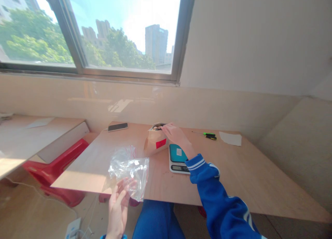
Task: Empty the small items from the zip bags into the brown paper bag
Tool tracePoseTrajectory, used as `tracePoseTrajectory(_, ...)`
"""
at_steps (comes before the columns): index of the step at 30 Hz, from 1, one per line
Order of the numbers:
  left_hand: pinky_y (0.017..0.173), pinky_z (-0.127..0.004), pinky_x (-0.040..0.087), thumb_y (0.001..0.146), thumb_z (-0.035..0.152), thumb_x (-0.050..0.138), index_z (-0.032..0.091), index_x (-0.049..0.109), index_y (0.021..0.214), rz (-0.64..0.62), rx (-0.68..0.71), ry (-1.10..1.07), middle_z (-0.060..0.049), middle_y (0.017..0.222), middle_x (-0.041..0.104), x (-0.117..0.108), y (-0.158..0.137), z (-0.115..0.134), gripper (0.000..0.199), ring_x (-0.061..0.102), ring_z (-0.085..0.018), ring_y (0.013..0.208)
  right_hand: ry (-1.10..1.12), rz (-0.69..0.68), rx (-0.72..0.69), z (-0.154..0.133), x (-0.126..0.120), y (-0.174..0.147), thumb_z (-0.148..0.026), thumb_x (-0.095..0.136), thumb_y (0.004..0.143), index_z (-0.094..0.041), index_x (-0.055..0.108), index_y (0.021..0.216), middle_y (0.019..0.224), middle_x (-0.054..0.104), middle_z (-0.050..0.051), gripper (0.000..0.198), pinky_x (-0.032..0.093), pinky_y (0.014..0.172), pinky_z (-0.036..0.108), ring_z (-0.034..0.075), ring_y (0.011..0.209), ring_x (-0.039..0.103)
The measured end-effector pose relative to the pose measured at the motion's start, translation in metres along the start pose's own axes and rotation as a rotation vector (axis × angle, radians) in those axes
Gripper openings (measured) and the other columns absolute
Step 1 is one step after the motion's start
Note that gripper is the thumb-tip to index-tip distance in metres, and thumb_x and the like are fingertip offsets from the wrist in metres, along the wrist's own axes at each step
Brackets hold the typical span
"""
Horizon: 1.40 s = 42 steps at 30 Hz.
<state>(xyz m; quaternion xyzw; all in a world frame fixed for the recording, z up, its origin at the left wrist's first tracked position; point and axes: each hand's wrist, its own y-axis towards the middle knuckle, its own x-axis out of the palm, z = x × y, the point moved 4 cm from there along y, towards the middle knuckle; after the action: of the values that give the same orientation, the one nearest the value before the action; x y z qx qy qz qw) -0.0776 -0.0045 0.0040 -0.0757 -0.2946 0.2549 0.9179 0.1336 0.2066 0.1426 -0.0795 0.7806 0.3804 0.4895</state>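
Note:
A clear zip-lock plastic bag (140, 177) is held in my left hand (120, 196), low over the table's front edge, with the thumb in front and the fingers partly seen through the film. More clear plastic bags (119, 161) lie on the table just behind it. My right hand (173, 133) reaches to the mouth of a beige paper bag (153, 144) with a red label. Small dark items show inside that mouth. The right fingers are drawn together at its rim; what they hold, if anything, is hidden. Under my right wrist sits a digital scale (178, 154) with a teal top.
Two screwdrivers (209, 135) lie right of the scale, near a white sheet of paper (230, 139). At the back left of the wooden table (228, 177) is a phone (118, 127) with a cable. A red plastic stool (59, 163) stands between the tables.

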Motion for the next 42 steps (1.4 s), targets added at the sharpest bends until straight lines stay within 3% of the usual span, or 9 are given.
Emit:
tracePoseTrajectory(4,0.094,-0.033,0.052,0.06,0.032,0.078,0.022,0.059,0.107,-0.03,-0.021,0.006,-0.005,0.112,0.068,0.0,0.0,-0.004,0.052,0.065,-0.026,0.107,-0.248,-0.02,0.12,0.003,0.001,0.002,-0.032,0.036,0.099,-0.015,0.071,0.097,0.099,0.064,0.014,0.039,0.038,0.089,0.038,0.025,0.1,0.053)
tracePoseTrajectory(10,0.099,-0.036,0.05,0.062,0.034,0.076,0.023,0.059,0.107,-0.007,-0.004,0.031,-0.005,0.117,0.066,-0.002,0.0,0.0,0.049,0.063,-0.028,0.11,-0.23,0.003,0.049,-0.009,0.004,0.003,-0.031,0.03,0.101,-0.022,0.069,0.104,0.101,0.059,0.009,0.041,0.033,0.084,0.035,0.021,0.092,0.05)
tracePoseTrajectory(16,0.101,-0.039,0.05,0.065,0.031,0.074,0.03,0.056,0.11,-0.002,0.001,0.035,-0.003,0.125,0.063,-0.004,0.002,0.0,0.048,0.063,-0.028,0.111,-0.222,-0.018,0.122,0.0,0.016,0.004,-0.034,0.034,0.099,-0.02,0.072,0.096,0.097,0.056,0.01,0.041,0.033,0.084,0.039,0.024,0.093,0.047)
tracePoseTrajectory(21,0.098,-0.039,0.052,0.063,0.028,0.077,0.031,0.054,0.11,-0.025,0.031,0.034,-0.001,0.113,0.07,-0.001,0.0,0.0,0.052,0.066,-0.027,0.106,-0.148,0.16,0.099,-0.005,0.005,-0.007,-0.033,0.043,0.096,-0.02,0.071,0.089,0.102,0.056,0.01,0.031,0.035,0.086,0.039,0.024,0.096,0.049)
tracePoseTrajectory(24,0.096,-0.038,0.053,0.061,0.027,0.08,0.029,0.054,0.111,-0.037,0.032,0.006,-0.001,0.105,0.073,0.001,0.0,0.0,0.057,0.068,-0.026,0.101,-0.089,0.29,0.126,-0.011,-0.006,-0.014,-0.032,0.05,0.092,-0.02,0.068,0.096,0.105,0.055,0.011,0.022,0.038,0.086,0.04,0.025,0.099,0.051)
tracePoseTrajectory(31,0.089,-0.032,0.054,0.061,0.028,0.08,0.027,0.053,0.115,-0.049,-0.023,-0.024,-0.003,0.102,0.073,0.007,-0.003,-0.007,0.061,0.067,-0.024,0.103,0.407,0.314,0.126,-0.057,-0.016,-0.042,-0.029,0.043,0.095,-0.022,0.062,0.098,0.101,0.056,0.007,0.021,0.043,0.091,0.036,0.02,0.098,0.055)
tracePoseTrajectory(35,0.095,-0.036,0.05,0.061,0.028,0.079,0.024,0.054,0.113,-0.092,-0.044,-0.058,-0.004,0.102,0.073,0.019,-0.011,-0.012,0.058,0.066,-0.025,0.106,0.728,0.194,0.43,-0.086,0.015,-0.085,-0.042,0.049,0.091,-0.024,0.056,0.109,0.101,0.06,0.005,0.026,0.048,0.079,0.034,0.017,0.084,0.058)
tracePoseTrajectory(39,0.098,-0.038,0.048,0.063,0.027,0.076,0.023,0.056,0.114,-0.089,-0.067,0.016,-0.008,0.114,0.069,0.027,-0.016,-0.018,0.055,0.061,-0.028,0.114,1.16,-0.049,0.656,-0.097,0.06,-0.116,-0.046,0.057,0.084,-0.022,0.051,0.116,0.107,0.064,0.007,0.041,0.051,0.068,0.032,0.018,0.082,0.063)
tracePoseTrajectory(42,0.095,-0.038,0.051,0.064,0.024,0.073,0.023,0.055,0.12,-0.149,-0.067,0.131,-0.01,0.124,0.063,0.03,-0.015,-0.019,0.059,0.06,-0.029,0.116,1.261,0.052,0.724,-0.081,0.071,-0.117,-0.039,0.07,0.073,-0.02,0.055,0.102,0.097,0.067,0.006,0.038,0.051,0.064,0.029,0.018,0.08,0.064)
